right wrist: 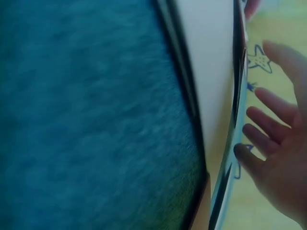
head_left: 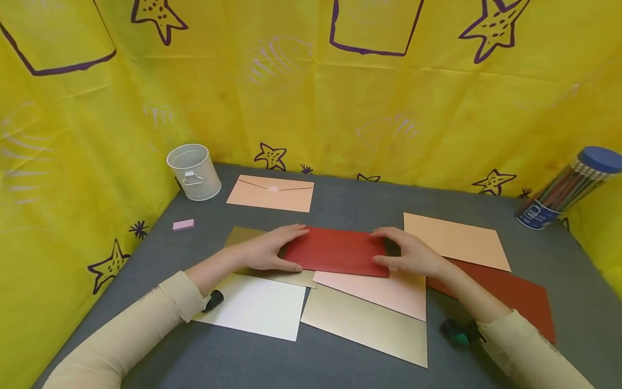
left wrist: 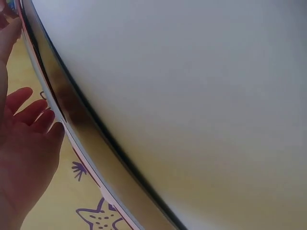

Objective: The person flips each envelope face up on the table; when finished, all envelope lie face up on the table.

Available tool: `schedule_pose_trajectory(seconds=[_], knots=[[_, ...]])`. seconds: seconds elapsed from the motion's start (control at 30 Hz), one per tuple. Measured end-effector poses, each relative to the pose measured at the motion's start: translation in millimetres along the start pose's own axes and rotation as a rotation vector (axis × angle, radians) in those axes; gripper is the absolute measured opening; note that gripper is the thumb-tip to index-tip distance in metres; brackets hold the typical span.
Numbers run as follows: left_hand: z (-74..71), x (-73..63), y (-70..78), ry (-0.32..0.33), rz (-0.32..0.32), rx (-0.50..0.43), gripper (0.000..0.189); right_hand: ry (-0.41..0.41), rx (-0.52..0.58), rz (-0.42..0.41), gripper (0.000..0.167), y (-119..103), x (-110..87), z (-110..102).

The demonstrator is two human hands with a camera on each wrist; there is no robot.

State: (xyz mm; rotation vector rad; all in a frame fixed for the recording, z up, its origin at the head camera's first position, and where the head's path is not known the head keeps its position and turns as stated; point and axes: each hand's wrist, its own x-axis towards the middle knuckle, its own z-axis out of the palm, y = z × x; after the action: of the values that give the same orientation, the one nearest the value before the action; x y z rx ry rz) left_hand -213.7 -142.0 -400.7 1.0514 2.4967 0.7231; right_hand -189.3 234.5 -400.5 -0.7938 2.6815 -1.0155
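Note:
A bright red envelope [head_left: 335, 251] lies across the middle of several overlapping envelopes. At its left end my left hand [head_left: 269, 249] rests, thumb near the front corner and straight fingers near the back corner. My right hand [head_left: 405, 253] touches the right end, its thumb and relaxed fingers spread apart. Beneath are a darker gold envelope [head_left: 243, 236], a white envelope [head_left: 267, 310], a pale pink envelope [head_left: 389, 289] and a light gold envelope [head_left: 369, 327]. Both wrist views look low along the paper edges; there my left hand [left wrist: 29, 148] and right hand [right wrist: 283, 148] have fingers extended.
A peach envelope [head_left: 452, 240] overlaps a dark red envelope [head_left: 515, 297] at right. Farther back lies a sealed peach envelope [head_left: 272, 194]. A white metal bucket [head_left: 196, 175] and a pink eraser [head_left: 183, 225] are at left. A pencil tub [head_left: 566, 189] stands back right, before yellow cloth [head_left: 311, 108].

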Motion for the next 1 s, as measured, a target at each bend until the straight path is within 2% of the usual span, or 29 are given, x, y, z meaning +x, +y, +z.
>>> schedule_pose_trajectory(seconds=[0.2, 0.43, 0.67, 1.0], knots=[[0.8, -2.0, -0.5, -0.034, 0.018, 0.067, 0.094, -0.091, -0.066, -0.011, 0.083, -5, -8.5, 3], [0.5, -2.6, 0.0, -0.049, -0.008, 0.111, 0.099, -0.161, -0.059, 0.016, 0.099, -4, -11.9, 5], [1.7, -1.6, -2.2, -0.058, -0.036, 0.138, 0.098, -0.169, -0.076, 0.031, 0.098, -1, -13.1, 5], [-0.8, -3.5, 0.8, -0.048, -0.02, 0.2, 0.088, -0.161, -0.135, 0.014, 0.093, -2, -14.0, 5]])
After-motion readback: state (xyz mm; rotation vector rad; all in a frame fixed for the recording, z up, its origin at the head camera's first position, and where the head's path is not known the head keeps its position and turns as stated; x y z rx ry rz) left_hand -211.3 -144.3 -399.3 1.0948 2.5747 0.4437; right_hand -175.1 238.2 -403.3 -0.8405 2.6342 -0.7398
